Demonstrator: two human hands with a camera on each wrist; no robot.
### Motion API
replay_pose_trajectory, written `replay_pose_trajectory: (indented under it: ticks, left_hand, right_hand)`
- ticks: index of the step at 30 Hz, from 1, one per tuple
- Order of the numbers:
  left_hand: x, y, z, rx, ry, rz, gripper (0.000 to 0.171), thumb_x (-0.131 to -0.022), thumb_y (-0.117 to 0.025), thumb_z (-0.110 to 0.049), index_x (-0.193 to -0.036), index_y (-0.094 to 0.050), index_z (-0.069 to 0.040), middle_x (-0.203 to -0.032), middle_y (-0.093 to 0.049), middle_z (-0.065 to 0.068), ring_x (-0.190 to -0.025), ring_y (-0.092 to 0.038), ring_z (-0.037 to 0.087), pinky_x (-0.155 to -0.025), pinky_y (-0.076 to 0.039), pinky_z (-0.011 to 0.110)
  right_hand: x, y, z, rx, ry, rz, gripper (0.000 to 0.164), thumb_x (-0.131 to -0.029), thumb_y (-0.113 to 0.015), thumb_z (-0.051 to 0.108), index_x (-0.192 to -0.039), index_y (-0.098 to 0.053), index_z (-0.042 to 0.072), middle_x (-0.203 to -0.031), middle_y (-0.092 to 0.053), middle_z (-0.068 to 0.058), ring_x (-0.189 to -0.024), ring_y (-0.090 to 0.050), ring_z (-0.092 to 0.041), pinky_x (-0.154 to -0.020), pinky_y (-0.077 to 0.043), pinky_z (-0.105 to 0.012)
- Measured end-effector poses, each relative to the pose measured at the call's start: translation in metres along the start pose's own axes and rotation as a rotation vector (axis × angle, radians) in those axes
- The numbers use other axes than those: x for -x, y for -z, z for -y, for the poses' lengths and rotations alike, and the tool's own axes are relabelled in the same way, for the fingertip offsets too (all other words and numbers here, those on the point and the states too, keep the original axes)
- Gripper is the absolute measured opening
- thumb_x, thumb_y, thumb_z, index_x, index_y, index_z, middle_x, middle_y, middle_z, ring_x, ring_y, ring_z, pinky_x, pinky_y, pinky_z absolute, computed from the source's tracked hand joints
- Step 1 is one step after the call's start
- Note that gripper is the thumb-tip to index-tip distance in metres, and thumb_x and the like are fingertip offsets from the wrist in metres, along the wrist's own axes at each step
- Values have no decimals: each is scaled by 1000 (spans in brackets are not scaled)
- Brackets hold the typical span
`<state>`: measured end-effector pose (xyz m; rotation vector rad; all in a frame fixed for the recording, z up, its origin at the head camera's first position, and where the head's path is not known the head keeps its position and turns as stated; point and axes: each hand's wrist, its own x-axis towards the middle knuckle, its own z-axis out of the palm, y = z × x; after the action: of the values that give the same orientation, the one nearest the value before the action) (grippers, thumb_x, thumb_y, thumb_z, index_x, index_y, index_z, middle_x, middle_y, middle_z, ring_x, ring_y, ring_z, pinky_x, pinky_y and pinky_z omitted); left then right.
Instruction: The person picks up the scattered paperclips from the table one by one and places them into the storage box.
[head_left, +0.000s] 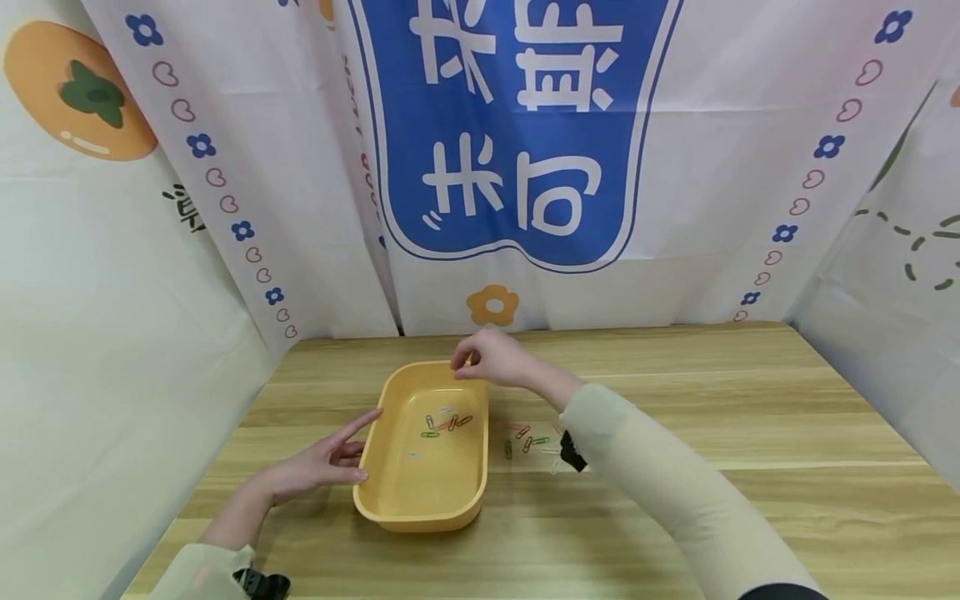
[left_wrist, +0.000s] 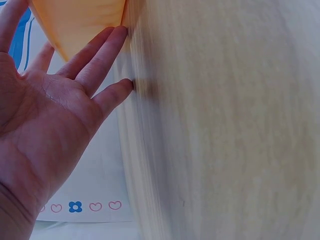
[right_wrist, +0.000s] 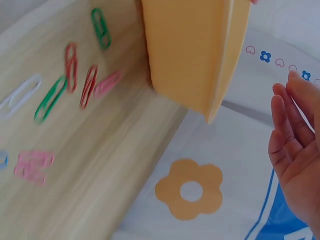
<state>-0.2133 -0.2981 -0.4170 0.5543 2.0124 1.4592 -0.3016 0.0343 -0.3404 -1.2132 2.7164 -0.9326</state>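
Note:
A yellow plastic basin [head_left: 431, 496] stands on the wooden table, with several coloured paper clips [head_left: 453, 422] scattered on its floor. My left hand [head_left: 311, 468] touches the basin's left side, fingers spread and mostly straight; its palm and fingers [left_wrist: 92, 70] show against the basin in the left wrist view. Over the far right corner of the basin hovers my right hand [head_left: 497, 358], fingers loosely bent, with no object visible between thumb and fingertips. More paper clips, including a green paper clip [right_wrist: 50, 99] and a red paper clip [right_wrist: 88, 86], lie on the table right of the basin.
The wooden table [head_left: 675, 508] extends to the right and in front of the basin. A white printed cloth [head_left: 712, 275] hangs along the table's back edge, and similar cloth covers both sides. My right sleeve [head_left: 660, 467] crosses above the table near the loose clips.

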Motion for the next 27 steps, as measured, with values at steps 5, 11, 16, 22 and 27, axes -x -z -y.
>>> replay_pose_trajectory:
  ticks: [5, 11, 16, 22, 27]
  left_hand:
    - [0, 0, 0, -1, 3, -1, 87, -96, -61, -10, -157, 1, -19, -146, -29, 38, -129, -43, 42, -99, -45, 40]
    - [0, 1, 1, -11, -3, -1, 87, -96, -60, -9, -157, 1, -19, -146, -29, 38, -129, -43, 42, -99, -45, 40]
    - [0, 0, 2, -10, -7, 6, 88, -96, -60, -9, -157, 2, -19, -145, -29, 39, -128, -43, 42, -99, -45, 40]
    - [0, 0, 2, -20, 0, -7, 88, -96, -61, -10, -157, 1, -19, -146, -27, 39, -129, -42, 44, -101, -43, 43]
    - [0, 0, 1, -29, 5, -12, 88, -96, -61, -10, -158, 0, -20, -146, -27, 39, -130, -40, 45, -102, -42, 45]
  right_hand:
    - [20, 16, -6, -16, 19, -10, 9, -89, -73, 16, -93, -74, 8, -86, -69, 6, -72, -60, -8, -65, -49, -21]
    - [45, 31, -12, 6, 36, -22, 6, -87, -74, 14, -90, -74, 9, -85, -70, 6, -74, -60, -8, -65, -50, -23]
    - [67, 39, -19, 23, 49, -2, 9, -88, -73, 16, -94, -73, 9, -89, -70, 6, -78, -61, -7, -67, -51, -25]
    - [97, 47, -34, -26, 41, 25, 12, -89, -72, 14, -98, -72, 7, -94, -70, 0, -79, -62, -9, -66, -52, -26]
    - [120, 48, -47, -32, -7, 52, 12, -88, -73, 11, -98, -72, 7, -96, -69, 1, -79, -61, -9, -65, -52, -26]
